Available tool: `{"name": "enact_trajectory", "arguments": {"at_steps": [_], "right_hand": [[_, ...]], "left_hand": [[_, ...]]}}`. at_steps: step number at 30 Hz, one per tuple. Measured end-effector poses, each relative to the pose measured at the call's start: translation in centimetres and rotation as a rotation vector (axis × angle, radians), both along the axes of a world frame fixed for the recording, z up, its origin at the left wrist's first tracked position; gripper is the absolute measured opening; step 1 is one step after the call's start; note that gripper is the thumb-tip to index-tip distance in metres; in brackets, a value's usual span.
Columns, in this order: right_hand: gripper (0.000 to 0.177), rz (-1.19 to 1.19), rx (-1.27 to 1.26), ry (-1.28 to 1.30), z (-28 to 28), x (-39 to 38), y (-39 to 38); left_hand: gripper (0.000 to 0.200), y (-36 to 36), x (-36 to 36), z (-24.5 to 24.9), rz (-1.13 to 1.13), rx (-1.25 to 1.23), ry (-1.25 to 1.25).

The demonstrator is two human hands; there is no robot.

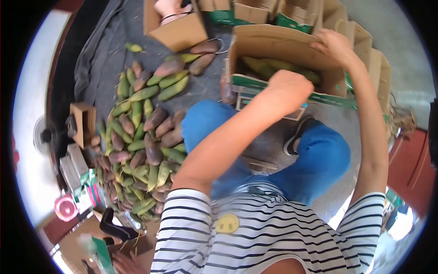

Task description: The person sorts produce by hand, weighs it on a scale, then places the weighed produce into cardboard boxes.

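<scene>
An open cardboard box (273,37) with a green lower band stands in front of my knees, with long green fruits (260,67) that look like mangoes inside. My left hand (292,91) is closed in a fist at the near rim, its fingertips hidden. At the far right edge, my right hand (335,45) has its fingers curled over the cardboard wall. Under the near side of the box, part of what looks like a weighing scale (245,101) shows.
A large pile of green and reddish-brown fruits (141,141) lies on dark cloth to the left. Several more boxes (255,11) line the back and right. Another person's hand (168,8) reaches into a box (180,34); a further hand (130,264) shows at lower left.
</scene>
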State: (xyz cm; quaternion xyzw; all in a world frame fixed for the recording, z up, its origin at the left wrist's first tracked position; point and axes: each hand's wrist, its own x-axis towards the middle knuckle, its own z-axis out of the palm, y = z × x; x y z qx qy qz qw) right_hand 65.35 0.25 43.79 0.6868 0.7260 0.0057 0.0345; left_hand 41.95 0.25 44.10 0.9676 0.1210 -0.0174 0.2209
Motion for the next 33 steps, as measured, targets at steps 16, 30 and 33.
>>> {"name": "enact_trajectory", "arguments": {"at_steps": [16, 30, 33], "right_hand": [[0.03, 0.043, -0.054, -0.014, 1.4, -0.7, 0.6], [0.024, -0.064, 0.065, 0.036, -0.7, -2.0, -0.7], [0.021, -0.099, 0.119, 0.065, -1.6, -2.4, -1.2]], "left_hand": [[0.015, 0.5, 1.0, -0.1, 0.043, -0.033, 0.022], [0.018, -0.6, 0.6, 1.5, -0.007, 0.021, -0.021], [0.019, -0.8, 0.7, 1.6, -0.014, 0.023, 0.002]]}}
